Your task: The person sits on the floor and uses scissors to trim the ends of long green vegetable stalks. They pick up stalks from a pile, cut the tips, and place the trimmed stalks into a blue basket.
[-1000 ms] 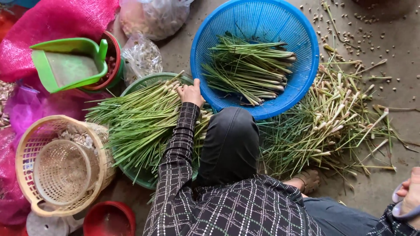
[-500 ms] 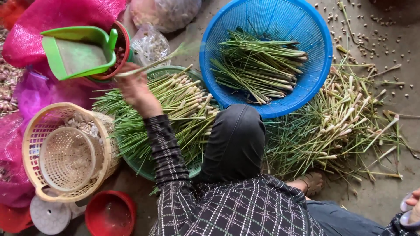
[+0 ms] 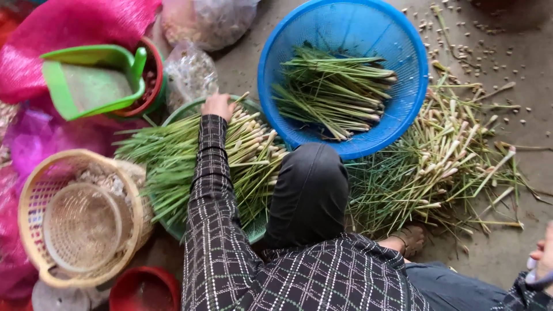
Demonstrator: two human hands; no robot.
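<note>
A small bunch of trimmed stalks [image 3: 334,92] is laid neatly in the blue basket [image 3: 345,26]; much of that basket is bare. A big bunch of long green stalks [image 3: 173,167] is piled in the green basket [image 3: 252,231], just beside the blue one; a loose, messy heap of stalks [image 3: 443,167] is spread on the floor [image 3: 495,253] to the right. So only a little seems to be done, and a lot seems to be left, as far as can be judged.

The left hand [image 3: 218,106] is stretched out and set on the white ends of the stalks at the far rim of the green basket; the fingers are bent down into the stalks and are hidden, so it cannot be told if a stalk is pinched or only touched.

The right hand [image 3: 542,259] is cut off by the right edge, low down and well apart from the baskets; how far it is open cannot be told.

A woven basket [image 3: 26,196] and a green scoop [image 3: 92,80] are seen on the left.
</note>
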